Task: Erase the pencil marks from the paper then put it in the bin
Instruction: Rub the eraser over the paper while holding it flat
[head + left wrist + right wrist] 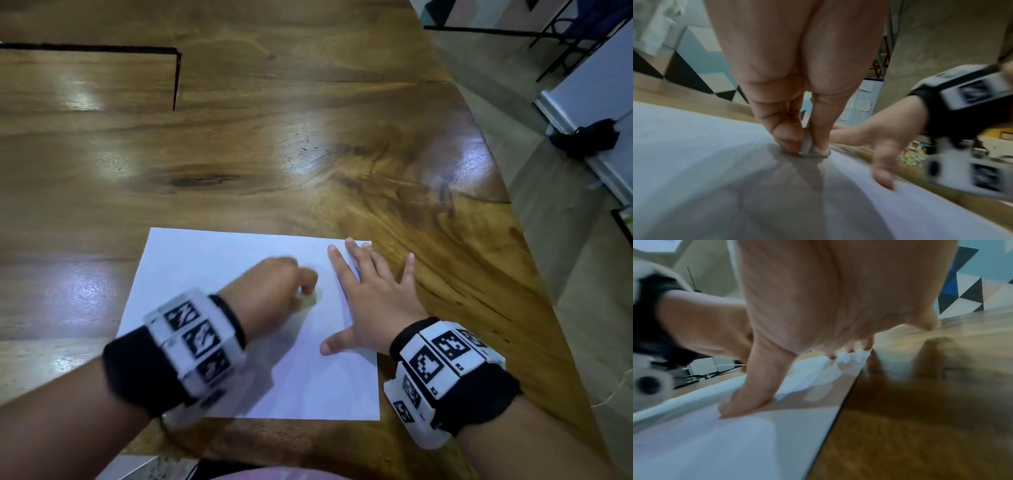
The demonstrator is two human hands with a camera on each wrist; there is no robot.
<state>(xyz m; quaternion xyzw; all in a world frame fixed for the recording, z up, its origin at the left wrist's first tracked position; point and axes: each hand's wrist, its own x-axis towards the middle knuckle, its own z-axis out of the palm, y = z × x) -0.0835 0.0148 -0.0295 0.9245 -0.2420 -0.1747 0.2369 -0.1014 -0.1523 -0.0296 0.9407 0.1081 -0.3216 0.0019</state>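
Only the left wrist view shows the left hand [789,91] pinching a small pale eraser [807,148] on smooth white paper [219,260]. The right hand [371,301] lies flat, fingers spread, on the paper's edge.

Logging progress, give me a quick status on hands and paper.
Left hand pinching eraser on paper. Right hand flat, pinning its right edge. No bin in view.

Glossy wooden table [274,154] catching light patches; grey floor [534,212] to the right; geometric-patterned wall [701,68] behind.
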